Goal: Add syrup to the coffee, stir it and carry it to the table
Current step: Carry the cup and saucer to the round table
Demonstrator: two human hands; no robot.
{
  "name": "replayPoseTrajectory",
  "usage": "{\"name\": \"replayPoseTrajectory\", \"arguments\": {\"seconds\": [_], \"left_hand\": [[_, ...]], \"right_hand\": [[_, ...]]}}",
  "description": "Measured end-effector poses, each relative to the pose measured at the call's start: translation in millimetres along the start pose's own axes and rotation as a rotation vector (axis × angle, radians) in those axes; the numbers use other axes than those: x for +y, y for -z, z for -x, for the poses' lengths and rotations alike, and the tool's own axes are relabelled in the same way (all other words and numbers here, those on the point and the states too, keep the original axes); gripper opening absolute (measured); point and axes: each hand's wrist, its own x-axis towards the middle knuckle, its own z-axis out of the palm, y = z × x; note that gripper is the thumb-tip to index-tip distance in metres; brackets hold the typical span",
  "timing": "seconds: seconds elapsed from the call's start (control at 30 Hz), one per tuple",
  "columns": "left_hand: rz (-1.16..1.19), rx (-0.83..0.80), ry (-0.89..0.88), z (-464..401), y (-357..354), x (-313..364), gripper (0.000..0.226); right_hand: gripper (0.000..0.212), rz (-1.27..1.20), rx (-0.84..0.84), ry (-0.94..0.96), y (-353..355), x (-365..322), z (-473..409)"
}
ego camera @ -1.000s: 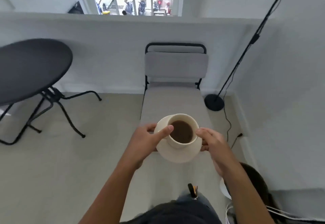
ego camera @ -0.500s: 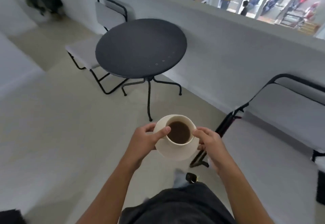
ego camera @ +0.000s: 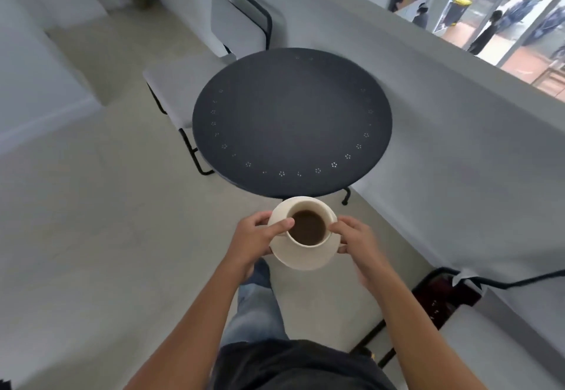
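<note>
The left hand (ego camera: 255, 241) is curled around the left rim of a cream saucer (ego camera: 301, 256), its thumb lying across the top toward the cup (ego camera: 308, 227) and its fingers tucked underneath. The right hand (ego camera: 356, 241) closes on the saucer's right rim in the same way, thumb on top against the cup's side and fingers below. The cup sits on the saucer and holds dark coffee (ego camera: 308, 227) that comes well short of the lip. No writing or brand can be read on cup or saucer. Both are carried in the air over the pale floor (ego camera: 91, 221), just short of the near edge of a round black worktop (ego camera: 292, 120), whose surface carries only a ring of small punched flower marks. A grey chair (ego camera: 238, 22) with a black frame stands behind the worktop on its far left, and part of another chair (ego camera: 504, 328) shows low on the right. A low grey wall (ego camera: 458, 114) runs close along the worktop's right side; the floor to the left is open.
</note>
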Motion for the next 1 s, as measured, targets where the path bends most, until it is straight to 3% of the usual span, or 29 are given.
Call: {"name": "replayPoseTrajectory", "arguments": {"seconds": [0.2,0.33,0.43,0.53,0.7,0.8,1.0], "left_hand": [[-0.065,-0.096,0.014,-143,28,53,0.046],[-0.100,-0.121,0.054,-218,42,88,0.065],[-0.122,-0.145,0.079,-265,45,110,0.042],[-0.088,-0.147,0.111,-304,43,129,0.040],[-0.061,-0.095,0.141,-354,35,157,0.021],[-0.039,-0.080,0.161,-379,29,169,0.021],[-0.050,-0.080,0.155,-404,29,184,0.022]], "right_hand": [[0.048,0.015,0.091,-0.019,-41,-57,-122],[0.030,0.006,0.099,-0.051,-56,-95,-184],[0.041,0.015,0.098,-0.090,-62,-119,-228],[0.048,0.017,0.079,-0.110,-63,-140,-274],[0.030,0.032,0.003,-0.121,-63,-172,-336],[0.023,0.058,-0.006,-0.132,-62,-188,-363],[0.030,0.099,-0.023,-0.122,-65,-202,-391]]}}
